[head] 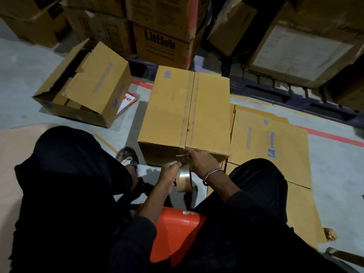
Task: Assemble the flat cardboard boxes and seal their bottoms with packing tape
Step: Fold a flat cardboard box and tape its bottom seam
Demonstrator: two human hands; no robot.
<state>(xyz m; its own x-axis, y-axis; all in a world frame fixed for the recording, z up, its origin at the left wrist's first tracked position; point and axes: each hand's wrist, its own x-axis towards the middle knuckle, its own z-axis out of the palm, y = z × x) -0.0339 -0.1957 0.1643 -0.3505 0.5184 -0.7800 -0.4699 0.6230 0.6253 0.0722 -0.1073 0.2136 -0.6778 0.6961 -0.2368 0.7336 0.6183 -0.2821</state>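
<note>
Likely warehouse: stacked cartons [161, 26], pallet [285, 95], red-taped concrete floor [334, 154].

Assembled brown cardboard box [185, 113] on grey floor [21, 75], left hand [169, 172] gripping clear packing tape roll [184, 181], right hand [199, 160] pinching tape at box edge, flat cardboard boxes [271, 146] beside

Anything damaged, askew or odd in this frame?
Mostly tidy. The open box at left lies tipped on its side with flaps loose, and the centre box shows small tears along its seam near the hands.
</note>
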